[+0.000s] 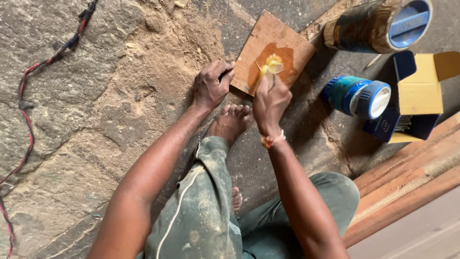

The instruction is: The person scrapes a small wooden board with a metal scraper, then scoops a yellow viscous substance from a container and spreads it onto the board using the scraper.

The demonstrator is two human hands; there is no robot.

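1. I see a small wooden board (pixel 270 48) lying flat on the stone floor (pixel 96 86), just ahead of the person's bare foot (pixel 231 122), with a wet amber patch of glue (pixel 273 64) spread over its middle.
2. My right hand (pixel 270 100) is closed around a thin spreading stick (pixel 264 72) whose yellow-smeared tip rests in the glue patch; the hand hovers over the near edge of the board.
3. My left hand (pixel 211 86) is curled shut on the board's left near corner, fingers over the edge, pinning it to the floor.
4. A pale band (pixel 272 140) sits on the right wrist.
5. Sawdust (pixel 158 62) lies in a wide pale drift over the floor to the left of and beyond the board.
6. To the right of the board, a blue can (pixel 357 96) lies on its side, its white-faced end turned toward me.
7. Farther off, at the top right, a larger tin (pixel 373 24) with a blue lid also lies on its side, near the board's far corner.
8. Just beside the blue can stands an open cardboard box (pixel 417 91), yellow flaps up, blue outside.
9. Wooden planks (pixel 407 182) run along the lower right.
10. A red and black cable (pixel 28 120) trails down the far left.
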